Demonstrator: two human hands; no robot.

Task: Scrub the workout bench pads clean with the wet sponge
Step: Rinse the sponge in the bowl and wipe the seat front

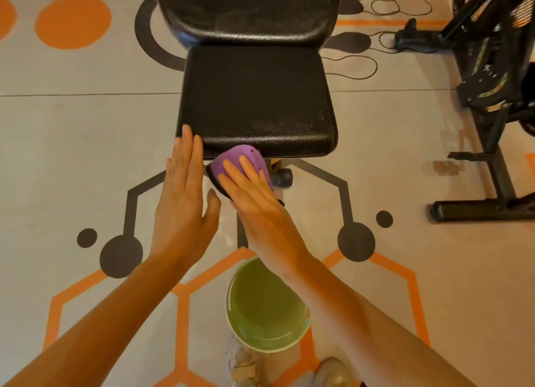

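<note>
Two forearms ran up from the bottom edge: the right hand (254,195), fingers straight, pressed one purple ribbed sponge (246,158) against the front edge of the seat pad (254,103) at frame centre, while the left hand (185,195), flat and holding nothing, touched that pad's lower-left corner. One round green bucket (246,328) sat below, half hidden by the right forearm; two black pebbled pads, the second a back pad (249,10), filled upper centre.

Flat left hand (182,210), fingers straight; flat right hand (254,204), fingers straight.
</note>
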